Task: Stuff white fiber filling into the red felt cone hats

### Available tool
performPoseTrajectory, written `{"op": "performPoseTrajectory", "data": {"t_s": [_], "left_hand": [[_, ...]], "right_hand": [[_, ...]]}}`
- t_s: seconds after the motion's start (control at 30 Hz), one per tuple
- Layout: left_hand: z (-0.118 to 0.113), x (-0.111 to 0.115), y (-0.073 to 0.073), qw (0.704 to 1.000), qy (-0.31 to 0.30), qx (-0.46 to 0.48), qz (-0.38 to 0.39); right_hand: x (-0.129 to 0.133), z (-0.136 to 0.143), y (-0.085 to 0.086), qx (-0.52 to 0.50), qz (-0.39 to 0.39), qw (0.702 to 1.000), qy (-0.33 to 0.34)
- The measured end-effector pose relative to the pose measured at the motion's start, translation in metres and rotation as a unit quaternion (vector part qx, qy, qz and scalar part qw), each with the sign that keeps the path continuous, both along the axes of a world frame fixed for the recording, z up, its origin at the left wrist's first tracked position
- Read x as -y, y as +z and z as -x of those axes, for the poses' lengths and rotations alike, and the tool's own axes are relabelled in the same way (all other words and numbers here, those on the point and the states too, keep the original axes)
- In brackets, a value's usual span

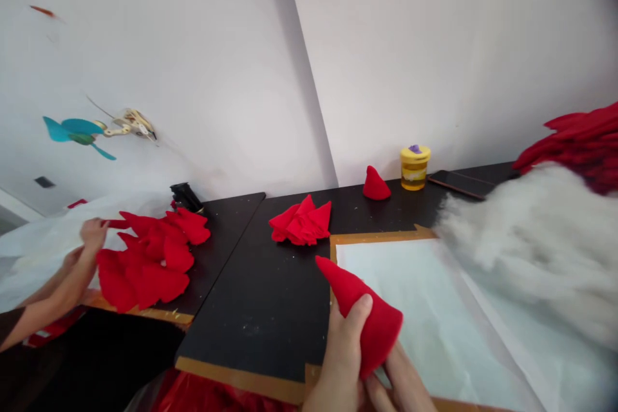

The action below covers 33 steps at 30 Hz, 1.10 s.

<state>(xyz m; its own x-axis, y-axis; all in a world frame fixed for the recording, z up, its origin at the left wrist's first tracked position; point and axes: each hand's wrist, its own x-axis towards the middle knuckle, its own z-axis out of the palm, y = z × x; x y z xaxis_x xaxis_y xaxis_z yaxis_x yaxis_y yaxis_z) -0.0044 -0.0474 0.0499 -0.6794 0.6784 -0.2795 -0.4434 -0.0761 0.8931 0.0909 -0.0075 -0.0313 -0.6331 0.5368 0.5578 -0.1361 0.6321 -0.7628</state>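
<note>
L hand (344,342) had a red felt cone (371,318) gripped, thumb pressed on the near side, other fingers mostly hidden behind. Cone was held tilted, tip to approx. 11 o'c., wide end to 5, just above the L edge of a white sheet (410,290) on a black table (251,315). R hand (403,376) was at the cone's 5 o'c., just under the wide end; couldn't tell if its fingers were clenched or loose, as the cone hid part of them.

Clock dirs. from held cone: pile of red pieces (302,225) at 11, near; small red cone (375,185) standing at 12; yellow-lidded jar (414,170) b/w 12 & 1, w/ a phone (461,184) lying just beside it, at 1. Fluffy white stuffing (531,251) was at 2, w/ a darker red stack (579,148) past it.

B/w 9 & 10, well apart: co-worker's hand (94,233) at a bigger red heap (149,264). Blue-bladed fan (80,132) on wall, approx. 10.
</note>
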Motion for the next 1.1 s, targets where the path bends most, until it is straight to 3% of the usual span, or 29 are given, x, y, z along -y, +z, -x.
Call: {"op": "performPoseTrajectory", "data": {"t_s": [0.2,0.3,0.53,0.63,0.73,0.8,0.9,1.0,1.1], "left_hand": [[0.014,-0.001,-0.003,0.996,-0.008,0.084,-0.029],[0.012,-0.001,-0.003,0.995,-0.009,0.097,-0.028],[0.004,-0.003,-0.006,0.999,-0.018,0.029,0.011],[-0.002,-0.002,0.001,0.997,-0.027,-0.064,0.046],[-0.005,0.004,0.01,0.989,-0.055,-0.113,0.082],[-0.002,0.01,0.012,0.988,-0.1,-0.094,0.063],[0.01,0.018,0.009,0.983,-0.168,-0.061,-0.035],[0.022,0.019,0.005,0.986,-0.098,-0.057,-0.121],[0.025,0.012,0.006,0.995,-0.012,-0.025,-0.099]], "right_hand": [[-0.03,-0.015,0.019,-0.028,-0.199,0.976,-0.08],[-0.035,-0.01,0.02,-0.044,-0.273,0.96,-0.044],[-0.029,0.007,0.017,-0.017,-0.208,0.978,-0.006],[-0.029,0.011,0.022,-0.007,-0.232,0.973,0.013],[-0.029,0.01,0.017,0.006,-0.214,0.976,0.042],[-0.029,0.007,0.006,-0.02,-0.206,0.978,0.034],[-0.029,0.002,-0.01,-0.078,-0.203,0.976,-0.005],[-0.027,0.002,-0.012,-0.095,-0.226,0.969,-0.032],[-0.019,0.006,-0.007,-0.079,-0.254,0.963,-0.038]]}}
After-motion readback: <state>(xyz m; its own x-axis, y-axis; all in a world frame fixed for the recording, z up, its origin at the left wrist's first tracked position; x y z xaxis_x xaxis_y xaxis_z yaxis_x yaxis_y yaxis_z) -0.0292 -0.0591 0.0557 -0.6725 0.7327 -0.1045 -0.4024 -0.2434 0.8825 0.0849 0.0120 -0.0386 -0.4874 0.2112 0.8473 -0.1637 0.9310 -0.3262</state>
